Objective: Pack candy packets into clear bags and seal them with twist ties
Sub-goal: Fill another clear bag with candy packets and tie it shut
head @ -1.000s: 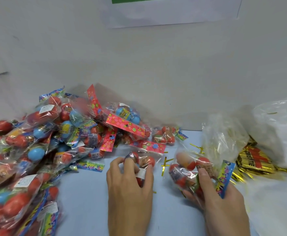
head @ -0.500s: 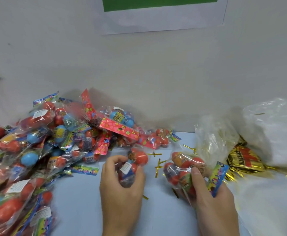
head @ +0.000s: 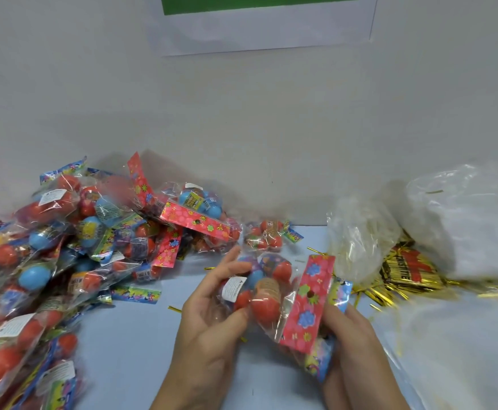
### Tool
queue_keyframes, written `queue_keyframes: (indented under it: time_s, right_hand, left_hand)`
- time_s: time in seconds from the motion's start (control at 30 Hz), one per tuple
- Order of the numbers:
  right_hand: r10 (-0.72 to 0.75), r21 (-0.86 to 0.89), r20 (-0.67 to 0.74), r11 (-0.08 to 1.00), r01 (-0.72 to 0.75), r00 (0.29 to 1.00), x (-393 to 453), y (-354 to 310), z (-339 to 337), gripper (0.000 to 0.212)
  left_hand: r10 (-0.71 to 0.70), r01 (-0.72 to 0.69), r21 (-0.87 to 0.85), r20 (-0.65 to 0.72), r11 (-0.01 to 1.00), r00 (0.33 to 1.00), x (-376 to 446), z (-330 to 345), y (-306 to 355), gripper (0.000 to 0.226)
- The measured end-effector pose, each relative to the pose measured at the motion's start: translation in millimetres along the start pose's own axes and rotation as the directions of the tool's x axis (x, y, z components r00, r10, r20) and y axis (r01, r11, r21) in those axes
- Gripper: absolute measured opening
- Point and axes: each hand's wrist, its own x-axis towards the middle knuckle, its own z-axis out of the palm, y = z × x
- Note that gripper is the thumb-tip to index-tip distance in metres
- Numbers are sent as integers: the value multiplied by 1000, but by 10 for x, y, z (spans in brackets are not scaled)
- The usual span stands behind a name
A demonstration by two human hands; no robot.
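Pale blue worktop [head: 141, 335]: large heap of crinkly clear candy packets with red and blue balls [head: 73, 247] at left; crumpled clear bags [head: 360, 238] at right beside loose gold foil twist ties [head: 372, 294].

Left hand [head: 209, 318] and right hand [head: 357, 341], fingers curled, together grasp a held cluster of packets with pink flowered header card [head: 274, 294] above the worktop.

Judgement: light, slippery film, lumpy contents; grip at the stiff header.

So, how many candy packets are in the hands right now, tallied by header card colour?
clear candy packet with pink flowered header card: 1
clear candy packet with blue printed header card: 1
Total: 2, held together between the left hand and the right hand.
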Motion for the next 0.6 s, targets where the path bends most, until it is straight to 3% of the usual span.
queue_keyframes:
  time_s: [0.1, 0.23, 0.3, 0.37, 0.4, 0.5, 0.6]
  right_hand:
    - [108, 200, 114, 971, -129, 988, -75, -108, 66, 58]
    - [208, 66, 296, 969, -238, 932, -130, -163, 46, 104]
    - [200, -96, 283, 979, -180, 938, -120, -126, 26, 87]
    - [118, -218, 230, 974, -67, 966, -91, -52, 4, 55]
    - [72, -274, 208, 962, -13, 975, -75, -14, -14, 54]
    - [-19, -419, 157, 904, 84, 987, -49, 42, -53, 88]
    - [-65, -450, 174, 882, 138, 983, -36, 60, -76, 89]
  left_hand:
    - [33, -41, 100, 80, 994, 996, -9, -4, -16, 44]
    - [31, -40, 81, 118, 996, 993, 8, -38, -70, 45]
    - [-18, 12, 50, 123, 999, 992, 39, -27, -53, 36]
    - [-47, 37, 159, 63, 987, 997, 55, -22, -52, 54]
    - [-35, 33, 210, 7, 977, 999, 53, -9, -60, 51]
    - [31, -8, 285, -76, 959, 997, 8, 31, -72, 41]
    - [-15, 44, 269, -110, 962, 994, -8, 6, -106, 64]
